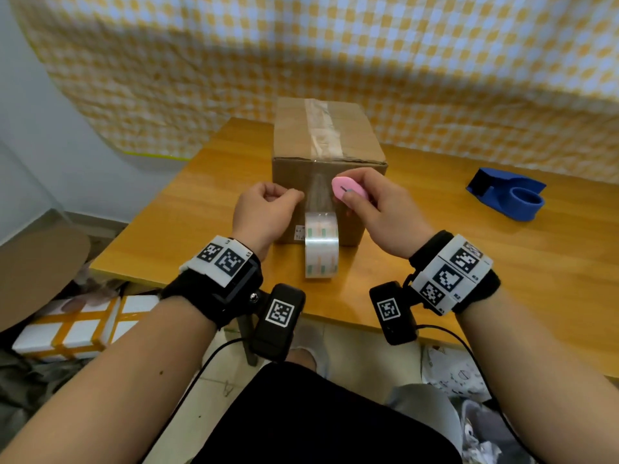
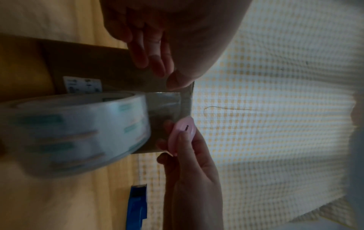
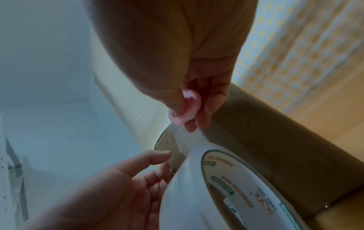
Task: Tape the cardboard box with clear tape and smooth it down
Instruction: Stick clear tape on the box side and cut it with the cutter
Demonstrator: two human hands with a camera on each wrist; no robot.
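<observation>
A brown cardboard box stands on the wooden table. A strip of clear tape runs along its top seam and down the front face. The clear tape roll hangs from that strip in front of the box. My left hand has its fingers curled, and its thumb tip touches the box face at the strip's left edge. My right hand pinches a small pink cutter at the strip's right edge, just above the roll. In the right wrist view the cutter meets the tape by the box's top corner.
A blue tape dispenser lies on the table at the right. A yellow-checked cloth hangs behind the table. White boxes and clutter sit on the floor at the lower left.
</observation>
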